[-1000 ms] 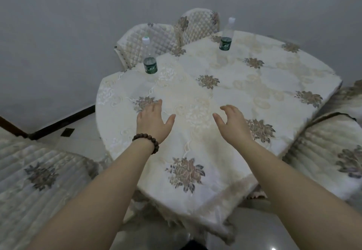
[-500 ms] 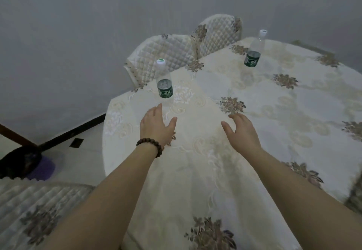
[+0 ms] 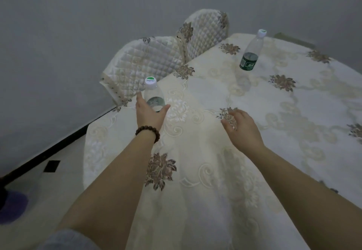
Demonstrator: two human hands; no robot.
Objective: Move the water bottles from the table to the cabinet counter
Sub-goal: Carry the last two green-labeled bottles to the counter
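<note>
Two clear water bottles with green labels and white caps stand on a table (image 3: 244,171) draped in a cream floral cloth. The near bottle (image 3: 153,95) stands by the table's left edge. My left hand (image 3: 149,112), with a bead bracelet at the wrist, is open right in front of it, fingers and thumb spread on either side of its lower part, which it hides. The far bottle (image 3: 251,51) stands alone at the back of the table. My right hand (image 3: 242,124) hovers open over the cloth, well short of the far bottle.
Two chairs in quilted covers, one (image 3: 148,61) behind the near bottle and the other (image 3: 205,28) further back, are pushed against the table's far left side. A grey wall runs behind. Tiled floor (image 3: 49,181) with a dark baseboard lies to the left.
I have moved closer to the table. My left hand has reached forward from the cloth up to the near bottle. My right hand has stayed low over the cloth.
</note>
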